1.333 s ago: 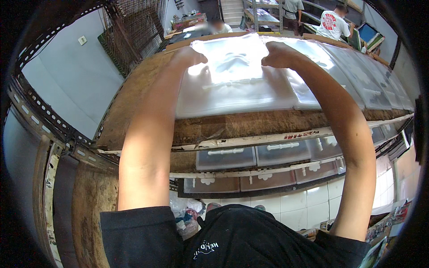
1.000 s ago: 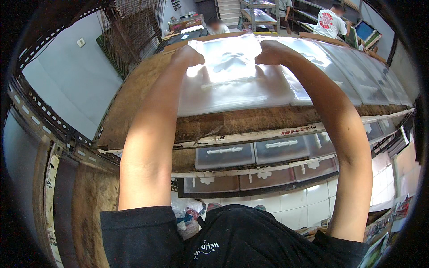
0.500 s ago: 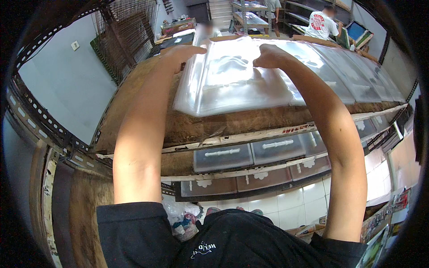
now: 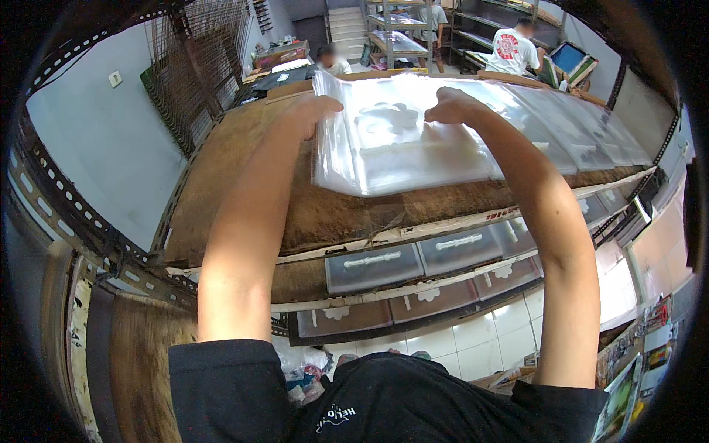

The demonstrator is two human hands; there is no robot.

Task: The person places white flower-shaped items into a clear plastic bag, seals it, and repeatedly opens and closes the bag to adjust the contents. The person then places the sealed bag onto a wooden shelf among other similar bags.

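Note:
A stack of glossy clear plastic sheets (image 4: 399, 159) with pale flower-like printing lies on the brown board top of a rack. Its left side is bent upward in a curl. My left hand (image 4: 319, 117) grips that raised side, thumb toward the sheets and the other fingers mostly hidden. Farther right, my right hand (image 4: 452, 107) is closed on the upper part of the same stack, its fingertips partly hidden. More clear printed sheets (image 4: 546, 122) lie flat along the board to the right.
Lower shelves hold more printed sheets (image 4: 380, 258). A perforated metal frame (image 4: 63, 214) borders the left side. Behind stand a wire rack (image 4: 196, 66) and metal shelving (image 4: 399, 40). Several people are farther back, one in a white shirt (image 4: 513, 53). Plastic bags (image 4: 303, 369) lie below.
The stack's left side has risen into a steeper curl and shifted right with my left hand. My right hand stays on the stack. The whole view has shifted slightly.

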